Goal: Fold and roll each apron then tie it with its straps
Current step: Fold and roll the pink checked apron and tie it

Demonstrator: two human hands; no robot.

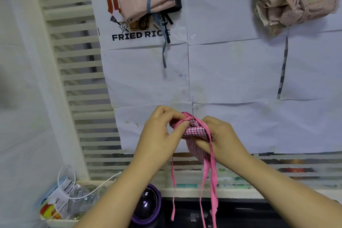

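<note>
A rolled pink apron with dark dots (196, 132) is held up between both hands over the front of the paper-covered table (240, 72). My left hand (159, 133) pinches a pink strap (180, 122) that crosses the top of the roll. My right hand (220, 139) grips the roll from the right with its fingers curled under it. Three pink strap ends (207, 181) hang down below the roll.
A rolled peach apron tied with blue-grey straps (148, 0) lies at the back left on a sheet printed "FRIED RICE". A heap of unfolded aprons (292, 0) sits at the back right. A slatted rail (81, 72) runs along the left. A purple round object (146, 207) and packets (61, 201) are below.
</note>
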